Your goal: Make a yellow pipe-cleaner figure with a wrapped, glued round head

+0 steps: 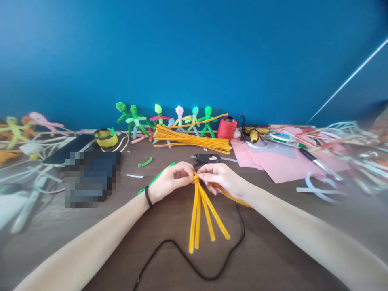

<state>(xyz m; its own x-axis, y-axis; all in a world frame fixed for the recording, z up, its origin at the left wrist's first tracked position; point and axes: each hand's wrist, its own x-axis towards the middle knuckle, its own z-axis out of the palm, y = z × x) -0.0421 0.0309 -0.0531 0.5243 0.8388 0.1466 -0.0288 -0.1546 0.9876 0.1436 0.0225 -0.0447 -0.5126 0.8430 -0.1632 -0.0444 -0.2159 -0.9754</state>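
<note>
Between my two hands, above the brown table, is a bunch of yellow pipe cleaners (197,210), wound into a small knot at the top. Several straight ends hang down from the knot and fan apart. My left hand (174,178), with a black band at the wrist, pinches the knot from the left. From the other side the thumb and fingers of my right hand (222,178) pinch it too. One yellow strand runs back under the right palm and wrist. Just beyond the hands lies a small black tool (207,158) with a metal tip.
A stack of yellow pipe cleaners (194,138) lies behind, before several pipe-cleaner figures (158,113) at the blue wall. A black cord (194,266) curves across the front. Phones (71,149) and cables are left; pink paper (281,161), a pen (321,163) and strips lie right.
</note>
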